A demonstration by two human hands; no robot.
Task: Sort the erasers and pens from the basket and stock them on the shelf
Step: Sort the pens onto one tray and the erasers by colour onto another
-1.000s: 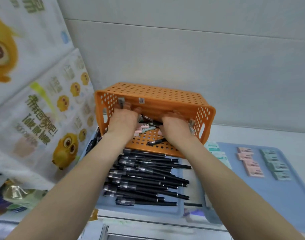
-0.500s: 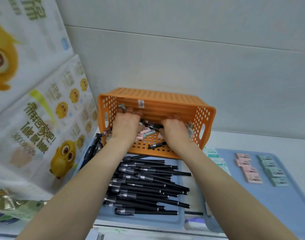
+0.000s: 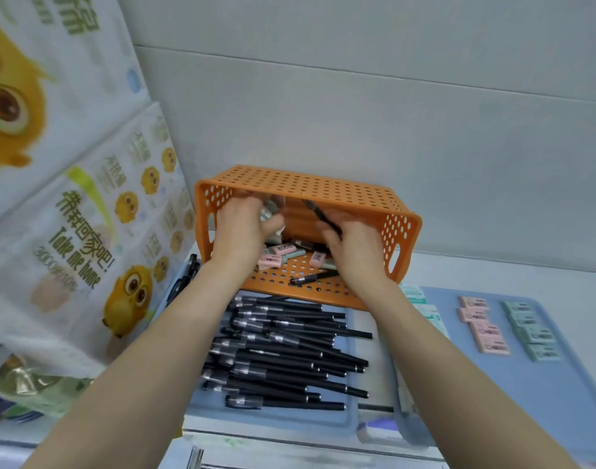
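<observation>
Both your hands are inside the orange basket [image 3: 300, 187], which lies tipped on its side w/ the open mouth facing you, sitting on the shelf just behind the pen tray [image 3: 266, 416]. Your right hand [image 3: 352, 247] is closed on a black pen [image 3: 318, 214]; its long axis runs up and to the left, away from your fingers toward the basket's back wall. Your left hand [image 3: 244, 228] is curled round smth pale, prob. an eraser, but it's blurred so can't tell for sure. Loose erasers [image 3: 276, 255], pink and green, lie on the basket's lower wall btw your two hands, and one more pen [image 3: 311, 278] lies nearly crosswise just below your right wrist, so the right hand is nearer to it. The pen pile [image 3: 283, 353] sits directly toward you from the held pen, long axes left-right; sorted eraser rows [image 3: 508, 324] lie well off to the right on the blue mat [image 3: 560, 384].
</observation>
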